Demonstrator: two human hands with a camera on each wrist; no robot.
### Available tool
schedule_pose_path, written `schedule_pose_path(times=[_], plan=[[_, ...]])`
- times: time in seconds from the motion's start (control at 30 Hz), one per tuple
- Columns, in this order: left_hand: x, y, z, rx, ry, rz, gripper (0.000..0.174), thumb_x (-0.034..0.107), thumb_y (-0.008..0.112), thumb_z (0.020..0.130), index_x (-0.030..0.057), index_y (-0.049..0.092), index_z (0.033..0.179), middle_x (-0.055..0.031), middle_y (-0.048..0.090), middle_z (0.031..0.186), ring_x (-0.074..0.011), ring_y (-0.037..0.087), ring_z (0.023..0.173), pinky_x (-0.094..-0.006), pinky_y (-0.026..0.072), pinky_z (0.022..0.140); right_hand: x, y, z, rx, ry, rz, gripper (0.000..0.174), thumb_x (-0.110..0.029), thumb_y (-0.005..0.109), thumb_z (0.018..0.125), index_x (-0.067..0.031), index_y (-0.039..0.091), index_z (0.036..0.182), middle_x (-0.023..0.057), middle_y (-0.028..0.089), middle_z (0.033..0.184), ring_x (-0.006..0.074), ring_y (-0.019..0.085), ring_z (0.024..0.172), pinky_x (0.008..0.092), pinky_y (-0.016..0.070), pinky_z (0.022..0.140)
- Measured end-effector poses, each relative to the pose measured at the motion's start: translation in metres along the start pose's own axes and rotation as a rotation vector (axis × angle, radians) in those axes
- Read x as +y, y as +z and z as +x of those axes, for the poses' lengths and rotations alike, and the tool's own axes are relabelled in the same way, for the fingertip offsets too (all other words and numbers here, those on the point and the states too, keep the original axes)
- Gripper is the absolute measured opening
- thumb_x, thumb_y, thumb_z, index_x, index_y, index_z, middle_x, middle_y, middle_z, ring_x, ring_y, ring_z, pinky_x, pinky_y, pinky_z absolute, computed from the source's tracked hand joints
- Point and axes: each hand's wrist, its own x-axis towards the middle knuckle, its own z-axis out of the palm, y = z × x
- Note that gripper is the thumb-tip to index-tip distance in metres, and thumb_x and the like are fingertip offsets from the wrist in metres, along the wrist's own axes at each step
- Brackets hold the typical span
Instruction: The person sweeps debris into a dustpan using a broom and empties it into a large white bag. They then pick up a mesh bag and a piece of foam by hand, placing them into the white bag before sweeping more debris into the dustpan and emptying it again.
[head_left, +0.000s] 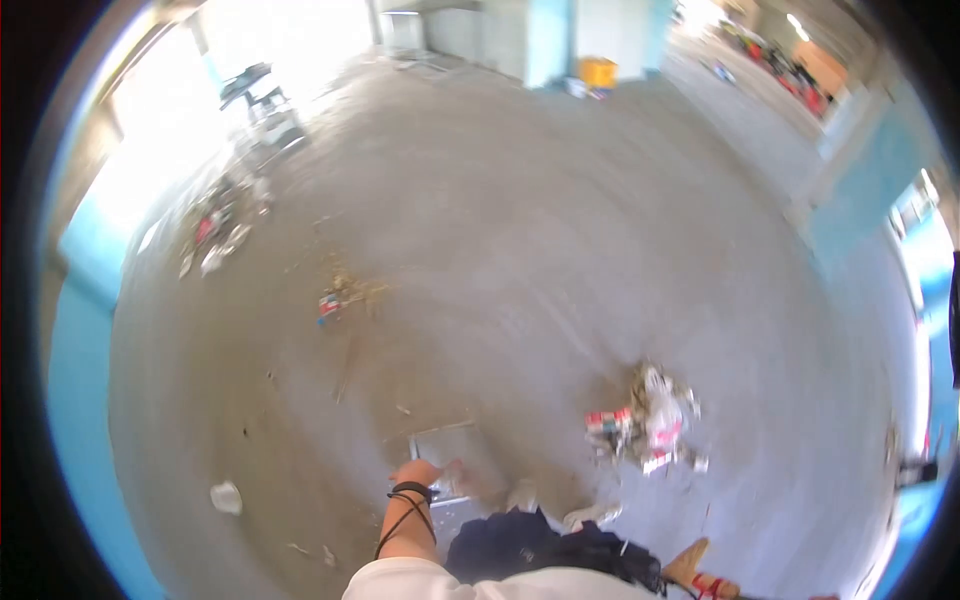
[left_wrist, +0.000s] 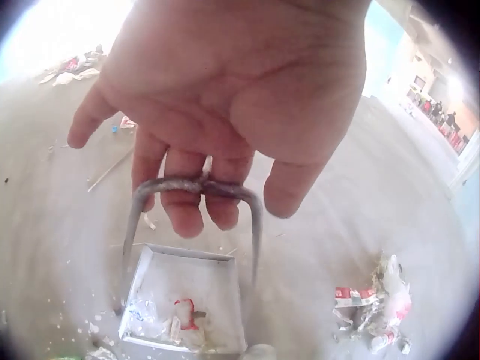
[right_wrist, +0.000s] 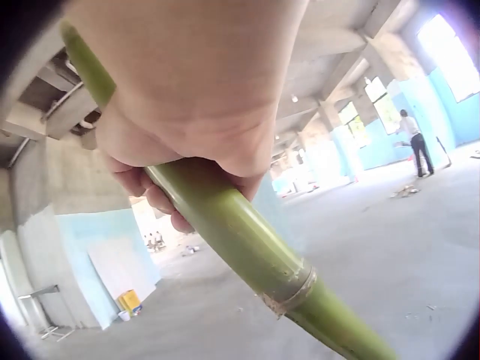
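Note:
My left hand [head_left: 418,472] reaches down in front of me, a dark cord around its wrist. In the left wrist view its middle fingers hook the bent metal handle [left_wrist: 255,225] of a dustpan [left_wrist: 238,300], while thumb and little finger stand away from the bar. Inside the shallow square pan lie clear plastic and a red-and-white scrap [left_wrist: 185,313]. My right hand [right_wrist: 195,97] grips a thick green bamboo pole [right_wrist: 247,240], fingers wrapped round it just above a ringed joint. The pole slants down to the right in that view; its lower end is out of frame.
A litter heap [head_left: 655,420] lies on the concrete floor to the right of the dustpan. More rubbish [head_left: 225,225] is at far left, with a small pile [head_left: 345,295] nearer. A white cup-like piece [head_left: 227,497] sits at left. Farther off are a yellow bin [head_left: 597,72] and a standing person [right_wrist: 417,142].

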Motion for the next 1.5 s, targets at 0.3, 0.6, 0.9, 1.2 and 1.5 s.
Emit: schedule_pose_path(times=[0.3,0.6,0.9,1.2,1.5], plan=[[-0.016,-0.134,0.031,0.158,0.652,0.46,0.041,0.037,0.042,0.08,0.0018,0.056,0.094,-0.0207,0.056,0.093,-0.0353,0.053,0.089,-0.0423,0.0423,0.076,-0.014,-0.019,-0.071,-0.042,0.073,0.12,0.013,-0.001,0.05,0.075,-0.006,0.039,0.07,0.0025,0.044,0.057,0.0118,0.045,0.056,0.0247,0.0388,0.057],[0.038,-0.182,-0.023,0.441,0.399,-0.087,0.045,0.04,0.041,0.08,-0.0015,0.059,0.082,-0.0219,0.058,0.081,-0.035,0.056,0.083,-0.0411,0.0423,0.071,0.047,-0.064,-0.091,-0.034,0.24,0.155,0.011,-0.002,0.051,0.075,-0.0049,0.042,0.068,0.0047,0.049,0.06,0.0134,0.049,0.06,0.0264,0.0401,0.062],[0.098,-0.132,-0.005,0.58,0.356,-0.561,0.048,0.038,0.042,0.08,-0.0066,0.058,0.076,-0.0218,0.058,0.077,-0.033,0.055,0.071,-0.039,0.0408,0.064,0.141,-0.04,-0.151,-0.142,0.428,0.176,0.014,-0.003,0.056,0.074,-0.006,0.043,0.071,0.005,0.051,0.063,0.0149,0.052,0.066,0.0283,0.042,0.067],[0.214,-0.137,-0.044,-0.112,0.143,-1.083,0.019,0.03,0.053,0.074,0.0138,0.046,0.068,0.0014,0.043,0.059,-0.0148,0.046,0.057,-0.0301,0.0332,0.051,0.066,-0.02,-0.139,-0.149,0.443,-0.007,0.014,-0.002,0.058,0.072,-0.0052,0.044,0.072,0.0046,0.054,0.07,0.0138,0.052,0.07,0.0275,0.0421,0.07],[0.271,-0.105,-0.065,-0.276,0.041,-1.193,0.047,0.026,0.057,0.071,0.0089,0.04,0.112,-0.0156,0.04,0.11,-0.0318,0.04,0.101,-0.0546,0.0297,0.083,0.064,-0.048,-0.11,-0.147,0.432,0.065,0.018,0.006,0.056,0.067,-0.0051,0.046,0.076,0.0041,0.053,0.076,0.0122,0.049,0.075,0.0258,0.0408,0.071]])
